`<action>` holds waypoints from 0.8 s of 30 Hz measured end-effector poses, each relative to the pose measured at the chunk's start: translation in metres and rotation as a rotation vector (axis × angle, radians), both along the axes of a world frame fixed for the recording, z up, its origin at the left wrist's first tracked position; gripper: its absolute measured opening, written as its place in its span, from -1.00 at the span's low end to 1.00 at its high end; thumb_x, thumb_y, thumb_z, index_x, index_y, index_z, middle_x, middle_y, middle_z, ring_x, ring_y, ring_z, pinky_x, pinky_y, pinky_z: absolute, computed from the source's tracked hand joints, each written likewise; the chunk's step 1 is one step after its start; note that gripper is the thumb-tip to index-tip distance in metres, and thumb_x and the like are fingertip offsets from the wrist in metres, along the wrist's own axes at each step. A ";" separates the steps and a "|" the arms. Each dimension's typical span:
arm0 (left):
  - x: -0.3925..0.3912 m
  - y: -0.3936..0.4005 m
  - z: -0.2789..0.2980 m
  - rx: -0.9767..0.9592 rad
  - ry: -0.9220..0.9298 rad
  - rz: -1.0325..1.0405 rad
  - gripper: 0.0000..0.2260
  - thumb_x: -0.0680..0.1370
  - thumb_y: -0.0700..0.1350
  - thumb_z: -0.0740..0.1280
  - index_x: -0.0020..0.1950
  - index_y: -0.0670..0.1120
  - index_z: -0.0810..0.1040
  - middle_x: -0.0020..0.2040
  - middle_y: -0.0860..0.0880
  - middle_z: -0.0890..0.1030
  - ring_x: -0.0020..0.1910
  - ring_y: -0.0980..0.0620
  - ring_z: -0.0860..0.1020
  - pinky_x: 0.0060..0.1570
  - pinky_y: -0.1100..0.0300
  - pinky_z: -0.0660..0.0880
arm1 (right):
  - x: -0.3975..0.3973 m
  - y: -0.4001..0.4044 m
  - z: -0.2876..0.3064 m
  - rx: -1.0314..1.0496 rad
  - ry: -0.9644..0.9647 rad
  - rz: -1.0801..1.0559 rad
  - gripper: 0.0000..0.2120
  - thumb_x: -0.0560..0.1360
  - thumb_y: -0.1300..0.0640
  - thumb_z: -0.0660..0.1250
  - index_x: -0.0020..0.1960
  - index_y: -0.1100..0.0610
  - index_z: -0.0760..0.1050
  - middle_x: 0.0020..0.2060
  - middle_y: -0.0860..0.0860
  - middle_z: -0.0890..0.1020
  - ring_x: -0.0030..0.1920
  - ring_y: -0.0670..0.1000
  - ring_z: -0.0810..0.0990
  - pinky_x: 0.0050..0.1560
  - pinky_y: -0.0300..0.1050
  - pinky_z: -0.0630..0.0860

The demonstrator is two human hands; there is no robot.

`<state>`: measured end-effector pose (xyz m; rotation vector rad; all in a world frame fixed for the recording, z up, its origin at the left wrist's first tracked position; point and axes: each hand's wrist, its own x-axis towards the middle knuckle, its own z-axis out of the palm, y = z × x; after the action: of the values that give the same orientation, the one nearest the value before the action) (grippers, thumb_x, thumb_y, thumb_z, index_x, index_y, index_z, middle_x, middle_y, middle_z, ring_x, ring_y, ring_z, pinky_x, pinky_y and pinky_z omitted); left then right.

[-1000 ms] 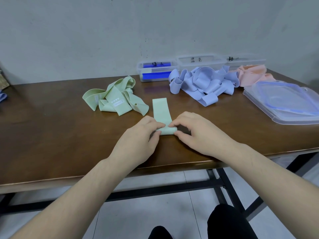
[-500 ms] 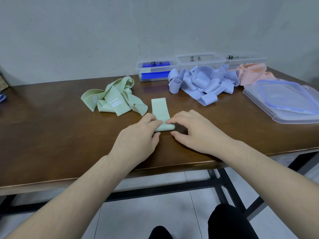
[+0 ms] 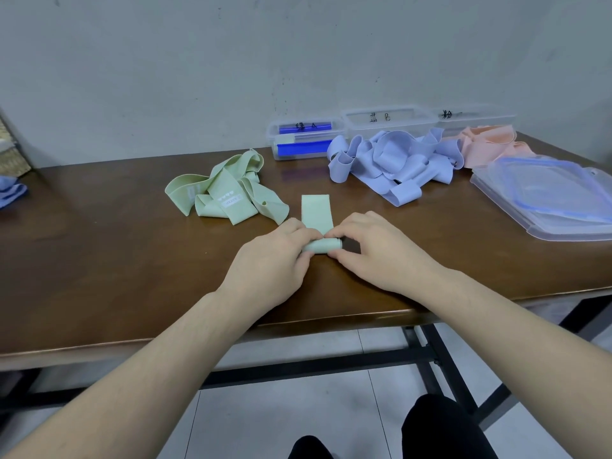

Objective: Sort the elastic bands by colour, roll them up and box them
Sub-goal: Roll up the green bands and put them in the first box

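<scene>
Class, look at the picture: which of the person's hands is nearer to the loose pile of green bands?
Left. The left hand grips the roll's left end, just below the green pile. The right hand holds the roll's other end, farther from the pile.

Single head-worn view, forward and down, close over both hands at the near table (image 3: 99,260) edge.
</scene>
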<state>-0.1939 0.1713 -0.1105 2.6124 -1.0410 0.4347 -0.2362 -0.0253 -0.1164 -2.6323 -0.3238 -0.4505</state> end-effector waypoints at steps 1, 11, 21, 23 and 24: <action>-0.005 0.002 0.000 0.003 -0.001 -0.011 -0.74 0.64 0.00 0.24 0.33 0.13 0.51 0.13 0.15 0.49 -0.09 0.05 0.55 -0.20 0.14 0.49 | -0.007 -0.001 0.000 0.000 0.000 0.009 -0.78 0.58 0.01 0.35 0.22 -0.07 0.60 0.02 -0.10 0.58 0.01 -0.04 0.42 0.10 -0.15 0.38; -0.036 0.008 0.000 0.019 0.042 -0.078 -0.72 0.65 0.03 0.20 0.35 0.19 0.46 0.13 0.21 0.44 -0.19 0.10 0.50 -0.23 0.17 0.50 | -0.045 -0.004 -0.002 0.001 -0.025 0.032 -0.75 0.53 -0.05 0.34 0.20 -0.13 0.61 -0.04 -0.20 0.55 -0.04 -0.10 0.38 0.08 -0.12 0.45; -0.028 0.004 -0.003 -0.027 0.092 -0.080 -0.70 0.65 0.02 0.19 0.39 0.11 0.43 0.18 0.23 0.36 -0.24 0.08 0.49 -0.27 0.20 0.47 | -0.035 -0.006 -0.003 0.044 -0.023 0.034 -0.73 0.48 -0.03 0.39 0.18 -0.08 0.60 -0.06 -0.25 0.53 -0.04 -0.12 0.39 0.06 -0.17 0.42; -0.026 0.008 -0.001 -0.061 0.091 -0.100 -0.74 0.62 0.02 0.26 0.31 0.12 0.48 0.14 0.24 0.39 -0.24 0.11 0.48 -0.27 0.24 0.46 | -0.032 -0.006 -0.002 0.035 -0.009 0.035 -0.74 0.49 -0.03 0.39 0.18 -0.09 0.60 -0.07 -0.26 0.53 -0.04 -0.14 0.38 0.07 -0.16 0.43; -0.024 0.009 -0.001 -0.064 0.093 -0.101 -0.77 0.61 0.02 0.29 0.27 0.13 0.50 0.12 0.24 0.41 -0.24 0.13 0.46 -0.25 0.26 0.45 | -0.031 -0.006 -0.002 0.030 -0.005 0.034 -0.74 0.50 -0.03 0.38 0.18 -0.10 0.60 -0.07 -0.24 0.54 -0.03 -0.13 0.38 0.07 -0.15 0.43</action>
<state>-0.2183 0.1804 -0.1113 2.4860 -1.1032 0.3146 -0.2675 -0.0316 -0.1181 -2.5929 -0.3606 -0.4474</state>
